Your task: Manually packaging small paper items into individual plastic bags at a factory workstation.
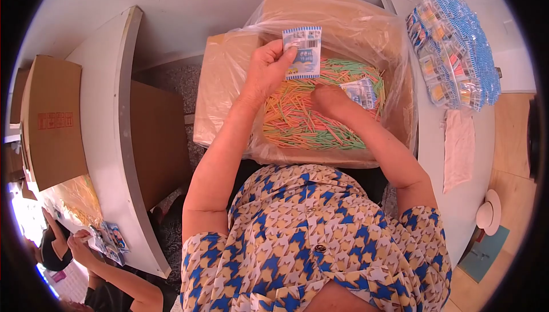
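Note:
My left hand (pixel 267 71) pinches a small flat packet (pixel 311 66) with blue striped ends, thumb on its front, over the box. Below and to the right, my right hand (pixel 331 102) is down among thin coloured sticks (pixel 297 120) in pink, yellow, orange and green. Its fingers are curled; whatever they hold is hidden. A second blue-and-white packet (pixel 360 92) lies on the sticks beside my right wrist. The sticks fill a cardboard box (pixel 229 60) lined with clear plastic (pixel 397 78).
At right, a white table (pixel 432 158) holds a bundle of filled packets (pixel 454 55) and a pale pink cloth (pixel 459 149). A white panel (pixel 108 112) and a brown carton (pixel 57 123) stand at left. Another person's hands (pixel 83 249) work at lower left near similar packets (pixel 111 240).

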Demonstrator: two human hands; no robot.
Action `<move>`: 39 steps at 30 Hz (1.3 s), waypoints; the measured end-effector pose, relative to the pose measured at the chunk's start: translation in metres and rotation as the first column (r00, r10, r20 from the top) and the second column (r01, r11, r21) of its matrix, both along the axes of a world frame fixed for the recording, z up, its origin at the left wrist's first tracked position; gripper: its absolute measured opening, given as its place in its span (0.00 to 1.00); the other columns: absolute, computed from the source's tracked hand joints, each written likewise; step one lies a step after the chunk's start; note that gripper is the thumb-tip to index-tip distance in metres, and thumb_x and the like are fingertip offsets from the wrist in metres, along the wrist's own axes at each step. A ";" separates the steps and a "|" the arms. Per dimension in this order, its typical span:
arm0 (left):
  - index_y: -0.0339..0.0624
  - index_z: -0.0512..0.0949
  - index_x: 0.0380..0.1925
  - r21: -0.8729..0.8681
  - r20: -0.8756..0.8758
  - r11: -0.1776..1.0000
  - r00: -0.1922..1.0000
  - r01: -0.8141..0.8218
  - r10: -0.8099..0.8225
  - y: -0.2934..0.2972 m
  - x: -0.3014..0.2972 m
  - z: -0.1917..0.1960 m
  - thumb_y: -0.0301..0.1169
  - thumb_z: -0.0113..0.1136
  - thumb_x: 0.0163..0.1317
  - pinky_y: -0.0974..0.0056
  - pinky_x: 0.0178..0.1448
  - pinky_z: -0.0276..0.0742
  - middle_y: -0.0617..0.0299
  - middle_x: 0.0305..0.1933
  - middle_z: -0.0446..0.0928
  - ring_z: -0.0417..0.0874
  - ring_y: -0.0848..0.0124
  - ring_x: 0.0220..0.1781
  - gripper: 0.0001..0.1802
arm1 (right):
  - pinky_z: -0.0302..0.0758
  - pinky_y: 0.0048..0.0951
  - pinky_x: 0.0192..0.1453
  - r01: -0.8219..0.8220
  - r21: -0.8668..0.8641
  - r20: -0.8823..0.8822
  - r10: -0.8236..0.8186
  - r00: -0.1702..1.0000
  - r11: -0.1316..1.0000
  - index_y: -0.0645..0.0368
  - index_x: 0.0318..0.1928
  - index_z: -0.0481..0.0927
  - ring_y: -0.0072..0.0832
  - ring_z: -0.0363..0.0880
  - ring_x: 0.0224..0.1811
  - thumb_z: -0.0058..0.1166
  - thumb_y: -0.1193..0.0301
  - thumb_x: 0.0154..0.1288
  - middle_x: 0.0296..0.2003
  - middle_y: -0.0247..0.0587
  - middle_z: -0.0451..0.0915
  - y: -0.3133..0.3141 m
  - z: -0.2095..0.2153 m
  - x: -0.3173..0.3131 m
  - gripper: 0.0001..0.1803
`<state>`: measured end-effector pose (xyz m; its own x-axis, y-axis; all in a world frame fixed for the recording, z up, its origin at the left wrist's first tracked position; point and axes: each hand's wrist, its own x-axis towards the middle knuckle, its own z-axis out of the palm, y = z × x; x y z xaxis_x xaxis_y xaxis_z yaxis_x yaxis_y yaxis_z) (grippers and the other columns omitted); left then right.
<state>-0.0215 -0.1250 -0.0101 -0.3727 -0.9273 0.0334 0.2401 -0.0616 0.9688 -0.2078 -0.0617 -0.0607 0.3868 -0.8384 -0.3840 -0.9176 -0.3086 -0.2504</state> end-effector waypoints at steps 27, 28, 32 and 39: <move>0.36 0.77 0.45 0.229 -0.189 0.968 0.980 0.103 -0.059 -0.009 0.005 -0.005 0.27 0.54 0.64 0.69 0.49 0.74 0.64 0.41 0.81 0.79 0.78 0.41 0.11 | 0.73 0.42 0.38 0.176 0.261 0.393 -0.271 0.878 0.949 0.66 0.34 0.76 0.45 0.79 0.32 0.51 0.65 0.59 0.26 0.53 0.78 -0.003 -0.027 -0.013 0.14; 0.37 0.77 0.45 0.220 -0.173 0.971 0.983 0.097 -0.059 -0.009 0.005 -0.005 0.27 0.54 0.64 0.69 0.49 0.74 0.64 0.41 0.81 0.79 0.78 0.42 0.11 | 0.72 0.44 0.39 0.200 0.218 0.392 -0.273 0.879 0.955 0.66 0.37 0.75 0.46 0.79 0.34 0.50 0.65 0.60 0.28 0.54 0.79 0.002 -0.026 -0.007 0.14; 0.37 0.77 0.45 0.217 -0.181 0.970 0.981 0.104 -0.065 -0.008 0.005 -0.001 0.27 0.53 0.65 0.69 0.49 0.75 0.63 0.42 0.81 0.80 0.78 0.42 0.11 | 0.70 0.49 0.39 0.155 0.045 0.295 -0.162 0.942 0.987 0.66 0.44 0.72 0.50 0.77 0.35 0.47 0.66 0.64 0.30 0.58 0.78 0.007 -0.013 -0.002 0.15; 0.36 0.77 0.46 0.234 -0.200 0.965 0.977 0.117 -0.070 -0.007 0.004 0.007 0.26 0.52 0.65 0.69 0.49 0.76 0.63 0.42 0.81 0.80 0.77 0.42 0.11 | 0.71 0.48 0.38 0.154 0.033 0.311 -0.157 0.938 0.988 0.67 0.42 0.73 0.52 0.77 0.34 0.45 0.66 0.67 0.29 0.62 0.76 0.010 0.022 0.007 0.14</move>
